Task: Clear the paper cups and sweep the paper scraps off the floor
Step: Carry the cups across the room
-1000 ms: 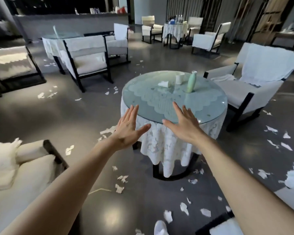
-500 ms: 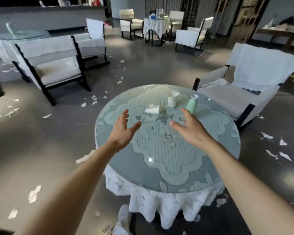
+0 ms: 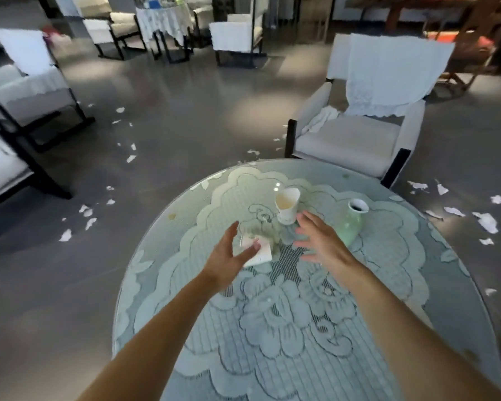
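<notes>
Step in hand: the two paper cups are being reached for; neither is judged to be gripped yet.
Left hand (image 3: 227, 257): its fingers (image 3: 232, 231) are spread and uncurled, and nothing is held.
Tipped cup (image 3: 262, 255): it lies on its side on the tabletop (image 3: 301, 328), just past the left thumb. Contact cannot be told through the blur.
Right hand (image 3: 323, 241): its fingers (image 3: 307, 219) are splayed, and nothing is held.
Upright cup (image 3: 287, 205): it stands just beyond the right fingertips, with its rim bent out of round.
Vase (image 3: 349, 227): it stands upright, just beside the right fingers on their outer side.
Grip advised: the tipped cup should be pinched across its wall, lightly, since thin paper is likely to crumple. The upright cup should be encircled low on its body and kept level in case liquid remains.
Risk: the vase could be knocked if the right fingers are swung outward.
Paper scraps (image 3: 486, 222): they are scattered on the floor (image 3: 185, 125), well apart from both sets of fingers, and are not yet swept.
</notes>
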{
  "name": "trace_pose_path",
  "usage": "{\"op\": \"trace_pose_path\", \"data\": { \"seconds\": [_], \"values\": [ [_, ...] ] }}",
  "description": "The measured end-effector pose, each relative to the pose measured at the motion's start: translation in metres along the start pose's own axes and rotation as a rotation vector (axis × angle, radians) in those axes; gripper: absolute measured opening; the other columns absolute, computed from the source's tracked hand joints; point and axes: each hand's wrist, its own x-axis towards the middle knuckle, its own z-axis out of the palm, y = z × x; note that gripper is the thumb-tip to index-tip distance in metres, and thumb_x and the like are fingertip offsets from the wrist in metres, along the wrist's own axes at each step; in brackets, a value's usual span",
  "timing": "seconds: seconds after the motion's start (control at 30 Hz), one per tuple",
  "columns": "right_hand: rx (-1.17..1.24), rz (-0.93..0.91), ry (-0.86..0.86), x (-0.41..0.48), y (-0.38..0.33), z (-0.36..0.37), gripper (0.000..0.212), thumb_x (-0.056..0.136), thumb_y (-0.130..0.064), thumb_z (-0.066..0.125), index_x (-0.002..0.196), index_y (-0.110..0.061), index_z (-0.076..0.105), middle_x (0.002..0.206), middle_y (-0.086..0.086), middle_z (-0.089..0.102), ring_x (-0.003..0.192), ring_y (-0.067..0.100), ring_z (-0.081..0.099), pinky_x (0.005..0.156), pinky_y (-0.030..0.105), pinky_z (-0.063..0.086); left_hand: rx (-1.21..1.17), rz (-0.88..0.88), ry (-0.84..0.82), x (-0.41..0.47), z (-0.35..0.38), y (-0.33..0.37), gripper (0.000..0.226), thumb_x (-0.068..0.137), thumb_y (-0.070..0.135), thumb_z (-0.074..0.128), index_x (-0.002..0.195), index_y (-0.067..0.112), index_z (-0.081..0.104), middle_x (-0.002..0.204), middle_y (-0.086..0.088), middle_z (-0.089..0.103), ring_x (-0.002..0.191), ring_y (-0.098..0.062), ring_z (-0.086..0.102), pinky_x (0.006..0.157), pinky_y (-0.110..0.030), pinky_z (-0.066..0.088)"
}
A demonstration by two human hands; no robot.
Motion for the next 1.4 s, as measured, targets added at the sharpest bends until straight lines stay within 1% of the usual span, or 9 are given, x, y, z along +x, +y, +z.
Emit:
{"op": "trace_pose_path", "data": {
  "seconds": [0.13,0.27,0.4,0.5,0.67,0.83,1.0,1.13,1.4],
  "values": [
    [0.056,0.033,0.031,0.044,-0.003,0.003,0.05,0.101,-0.043,0.037,0.148,-0.028,0.03,0.112,0.013,0.064,0.096,0.025,0.064,0.086,0.042,0.053,0.441,0.083,-0.166,0.05,0.016,-0.024,0.108,0.072,0.056,0.072,0.151,0.029,0.004,0.155,0.0,0.027,0.141,-0.023,0.026,0.115,-0.05,0.018],
    [0.043,0.006,0.043,0.073,-0.003,0.002,0.05,0.099,-0.034,0.049,0.146,-0.031,0.033,0.092,0.012,0.064,0.074,0.019,0.061,0.065,0.029,0.051,0.706,0.151,-0.291,0.076,0.028,-0.044,0.102,0.081,0.048,0.068,0.151,0.03,-0.004,0.16,0.002,0.004,0.146,-0.02,0.004,0.116,-0.048,0.001],
    [-0.201,-0.106,0.123,0.094,0.008,-0.001,0.059,0.094,-0.03,0.059,0.147,-0.026,0.032,0.094,-0.001,0.062,0.082,0.016,0.065,0.081,0.035,0.056,0.87,0.192,-0.226,0.085,0.018,-0.054,0.088,0.083,0.058,0.057,0.152,0.027,0.011,0.154,0.005,0.023,0.137,-0.019,0.019,0.112,-0.041,0.012],
    [-0.319,-0.133,0.24,0.11,0.014,-0.001,0.069,0.089,-0.029,0.066,0.147,-0.019,0.031,0.119,0.008,0.054,0.109,0.023,0.057,0.094,0.035,0.048,0.81,0.163,-0.224,0.084,0.012,-0.068,0.089,0.079,0.072,0.049,0.15,0.029,0.016,0.156,0.003,0.015,0.141,-0.018,0.011,0.114,-0.042,0.007],
    [-0.391,-0.172,0.29,0.134,0.018,0.004,0.106,0.073,-0.031,0.082,0.153,-0.022,0.013,0.153,0.01,0.019,0.142,0.027,0.014,0.115,0.047,0.019,0.744,0.123,-0.142,0.081,0.007,-0.082,0.114,0.057,0.092,0.017,0.15,0.025,0.014,0.153,0.004,0.022,0.14,-0.017,0.012,0.114,-0.04,0.005],
    [-0.394,-0.118,0.241,0.168,0.026,0.012,0.132,0.061,-0.031,0.09,0.153,-0.03,-0.005,0.16,0.006,0.012,0.145,0.029,0.017,0.114,0.059,0.019,0.594,0.048,0.087,0.077,-0.002,-0.072,0.113,0.058,0.085,0.023,0.15,0.02,0.016,0.14,-0.001,0.028,0.128,-0.02,0.019,0.111,-0.043,0.016],
    [-0.335,-0.091,0.192,0.173,0.027,0.018,0.11,0.07,-0.024,0.084,0.153,-0.023,0.012,0.147,0.007,0.034,0.131,0.029,0.039,0.107,0.052,0.036,0.511,-0.046,0.17,0.084,-0.021,-0.063,0.109,0.051,0.085,0.036,0.14,0.023,0.032,0.134,-0.002,0.03,0.124,-0.022,0.023,0.109,-0.044,0.019],
    [-0.279,-0.167,0.143,0.152,0.02,0.02,0.093,0.074,-0.023,0.082,0.148,-0.019,0.025,0.135,0.003,0.045,0.12,0.022,0.047,0.098,0.036,0.044,0.478,-0.099,0.2,0.084,-0.022,-0.055,0.087,0.07,0.064,0.068,0.137,0.021,0.033,0.134,0.002,0.039,0.123,-0.02,0.03,0.106,-0.041,0.021],
    [-0.255,-0.212,0.094,0.07,0.027,0.013,0.08,0.077,-0.023,0.079,0.142,-0.021,0.032,0.118,-0.007,0.048,0.107,0.014,0.049,0.081,0.024,0.04,0.504,-0.086,0.179,0.048,0.008,-0.027,0.084,0.075,0.062,0.064,0.141,0.02,0.032,0.142,-0.002,0.038,0.129,-0.027,0.031,0.105,-0.044,0.023]
  ]
}}
